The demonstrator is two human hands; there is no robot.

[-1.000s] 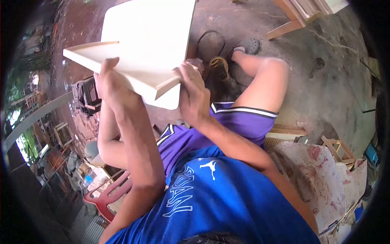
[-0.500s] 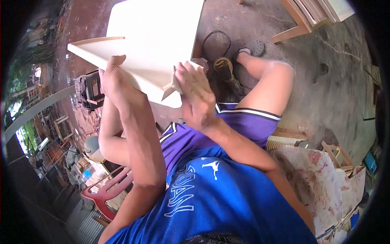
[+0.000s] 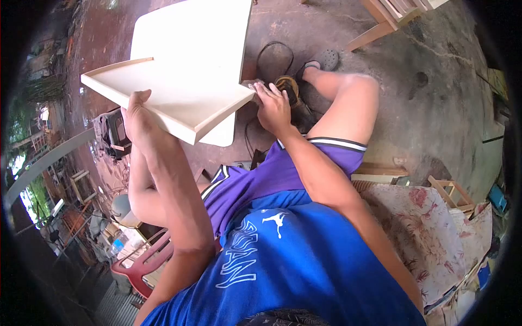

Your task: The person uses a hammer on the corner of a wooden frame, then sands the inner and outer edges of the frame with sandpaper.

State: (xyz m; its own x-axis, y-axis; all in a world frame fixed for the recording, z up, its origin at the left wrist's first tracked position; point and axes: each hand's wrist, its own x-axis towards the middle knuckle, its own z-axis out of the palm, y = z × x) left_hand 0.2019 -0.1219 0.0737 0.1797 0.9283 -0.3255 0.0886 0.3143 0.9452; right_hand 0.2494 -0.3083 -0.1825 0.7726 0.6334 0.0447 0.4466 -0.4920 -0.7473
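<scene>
A pale wooden tray-like piece (image 3: 163,89) with low raised rims is tilted above a large white board (image 3: 190,32) with rounded corners. My left hand (image 3: 140,117) grips the near left rim, thumb on the inner side and fingers underneath. My right hand (image 3: 273,106) is at the right end of the short rim, its fingers bent together against that corner. Something thin and dark seems to lie under those fingertips, but I cannot make it out. Just beyond the right hand, a dark power tool (image 3: 291,92) with a yellowish rim and a cord stands on the floor.
Slatted wooden furniture (image 3: 389,19) stands at the upper right. A flower-patterned cloth (image 3: 413,239) covers something at the lower right, near a small wooden frame (image 3: 451,190). A red plastic chair (image 3: 144,261) is at lower left. A dark boxy object (image 3: 111,133) sits left.
My right hand has moved from the tray's near corner along the short rim to its far right end, uncovering that corner. The left hand keeps its grip; the whole view has shifted slightly.
</scene>
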